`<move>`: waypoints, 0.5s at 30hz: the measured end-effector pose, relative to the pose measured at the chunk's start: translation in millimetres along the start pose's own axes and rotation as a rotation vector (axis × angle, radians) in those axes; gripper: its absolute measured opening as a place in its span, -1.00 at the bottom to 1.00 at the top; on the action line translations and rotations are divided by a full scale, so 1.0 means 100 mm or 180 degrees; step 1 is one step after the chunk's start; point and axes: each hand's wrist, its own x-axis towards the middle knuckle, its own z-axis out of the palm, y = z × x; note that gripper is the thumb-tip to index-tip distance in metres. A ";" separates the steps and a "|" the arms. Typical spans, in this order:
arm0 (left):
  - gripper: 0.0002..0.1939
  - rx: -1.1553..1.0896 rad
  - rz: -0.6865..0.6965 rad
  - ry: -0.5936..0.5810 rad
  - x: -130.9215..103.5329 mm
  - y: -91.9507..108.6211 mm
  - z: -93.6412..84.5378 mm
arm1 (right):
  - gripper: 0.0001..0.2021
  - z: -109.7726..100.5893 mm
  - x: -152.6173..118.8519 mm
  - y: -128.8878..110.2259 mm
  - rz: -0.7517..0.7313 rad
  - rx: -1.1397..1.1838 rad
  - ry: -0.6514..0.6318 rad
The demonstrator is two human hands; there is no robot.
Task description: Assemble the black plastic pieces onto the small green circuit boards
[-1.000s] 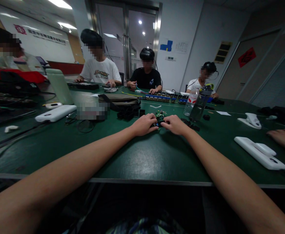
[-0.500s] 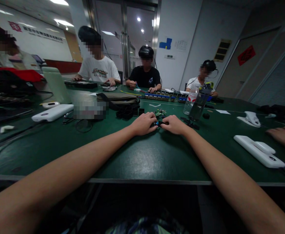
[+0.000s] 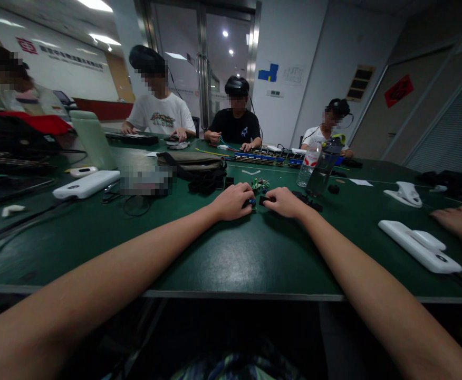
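Note:
My left hand (image 3: 233, 202) is closed over a small part with blue on it (image 3: 251, 201), a bit of green showing below the fingertips; most of it is hidden. Across a narrow gap, my right hand (image 3: 284, 202) pinches a small black block-like piece (image 3: 264, 200). The two held pieces are apart, low over the table. Just beyond my fingers lies a small heap of green circuit boards (image 3: 260, 184) with components on them. Several black open boxes (image 3: 205, 184) sit to the left of the heap.
A grey-brown bag (image 3: 191, 161) lies behind the boxes. Two bottles (image 3: 310, 166) stand right of the heap. A white power bank (image 3: 416, 245) is near the right, another (image 3: 86, 184) at the left. Another person's hand (image 3: 458, 221) rests at the right edge. Several people sit across the green table (image 3: 231, 258).
The black piece in my right hand has moved slightly right, away from the blue part, so a gap now shows between them. My left hand has stayed nearly still.

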 end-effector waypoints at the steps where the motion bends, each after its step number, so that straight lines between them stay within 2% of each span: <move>1: -0.75 -0.0002 0.0001 0.0006 0.00 0.00 0.00 | -0.75 0.00 0.00 0.00 -0.0008 -0.0003 0.0001; 9: -0.73 0.0003 0.0005 0.0028 0.00 -0.01 0.02 | -0.75 0.00 0.00 0.02 0.0001 -0.0002 0.0008; 15: -0.62 0.0064 -0.0227 0.0227 0.00 -0.03 0.02 | -0.75 -0.01 0.00 0.03 0.0079 -0.0037 0.0019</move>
